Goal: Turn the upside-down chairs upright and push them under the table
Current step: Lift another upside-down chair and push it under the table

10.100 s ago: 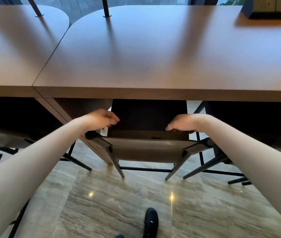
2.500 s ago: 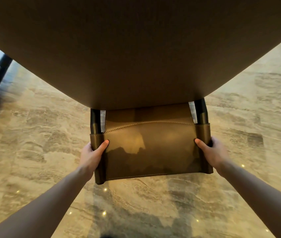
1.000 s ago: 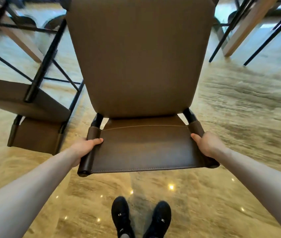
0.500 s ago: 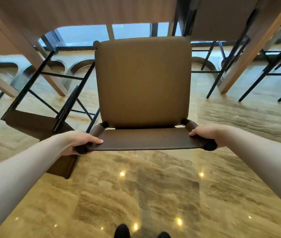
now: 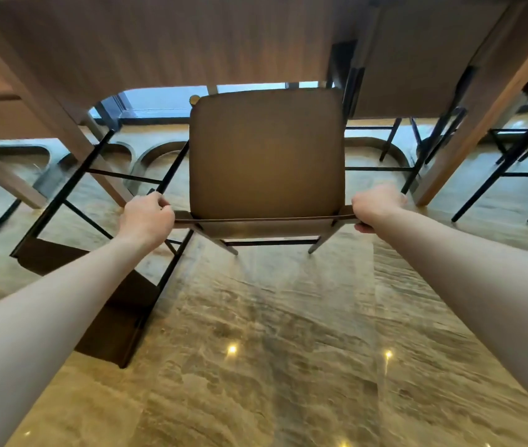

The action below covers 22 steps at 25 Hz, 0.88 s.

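Your left hand [image 5: 146,221] and right hand [image 5: 377,206] grip the upright chair [image 5: 266,156] at the surface [image 5: 159,40] edge; push it under, while another chair [image 5: 104,285] beside it waits inverted.

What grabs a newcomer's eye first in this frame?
The brown chair at centre, upright, held at both ends of its backrest top by the left hand and right hand. Above it looms the underside of the wooden table, filling the top of the view. To the left, another chair hangs upside down, its dark backrest pointing at the glossy marble floor.
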Tool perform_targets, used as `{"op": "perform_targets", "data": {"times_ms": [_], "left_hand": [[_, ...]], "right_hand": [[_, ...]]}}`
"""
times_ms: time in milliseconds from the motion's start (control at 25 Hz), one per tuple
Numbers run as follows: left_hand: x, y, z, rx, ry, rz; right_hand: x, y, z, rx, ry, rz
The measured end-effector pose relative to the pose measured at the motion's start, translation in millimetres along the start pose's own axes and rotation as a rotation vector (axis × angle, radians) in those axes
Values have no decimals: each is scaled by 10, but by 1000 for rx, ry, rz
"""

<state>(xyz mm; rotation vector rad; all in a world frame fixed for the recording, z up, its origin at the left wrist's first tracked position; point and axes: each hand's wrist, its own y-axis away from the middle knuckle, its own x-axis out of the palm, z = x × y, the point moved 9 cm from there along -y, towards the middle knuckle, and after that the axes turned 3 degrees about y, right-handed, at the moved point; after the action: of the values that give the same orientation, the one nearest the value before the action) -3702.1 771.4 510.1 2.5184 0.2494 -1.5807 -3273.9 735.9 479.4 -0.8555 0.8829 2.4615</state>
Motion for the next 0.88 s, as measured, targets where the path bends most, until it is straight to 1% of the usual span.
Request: {"op": "perform_targets", "data": {"times_ms": [80,160,240,400,600,760,880], "left_hand": [[-67,-106,-120,52,-29,-62],[-137,-218,-192,54,-14,-85],[-188,-351,-271,53,-18,-94],[-244,-722,-459,64,-28,-116],[-332,-1271,-705,97,-20,-137],[-376,-1838,-981,115,-23,-128],[-381,-2174,-1099,127,-33,-110]], "right_hand": [[-96,-80,135,3,91,-147],[-133,-157,302,-9,99,-190],[-162,-249,447,-14,85,-191],[-216,-428,763,-16,64,-136],[-284,-744,1224,10,105,-93],[-382,-1062,1695,38,107,-125],[-407,-1258,1922,81,91,-139]]}}
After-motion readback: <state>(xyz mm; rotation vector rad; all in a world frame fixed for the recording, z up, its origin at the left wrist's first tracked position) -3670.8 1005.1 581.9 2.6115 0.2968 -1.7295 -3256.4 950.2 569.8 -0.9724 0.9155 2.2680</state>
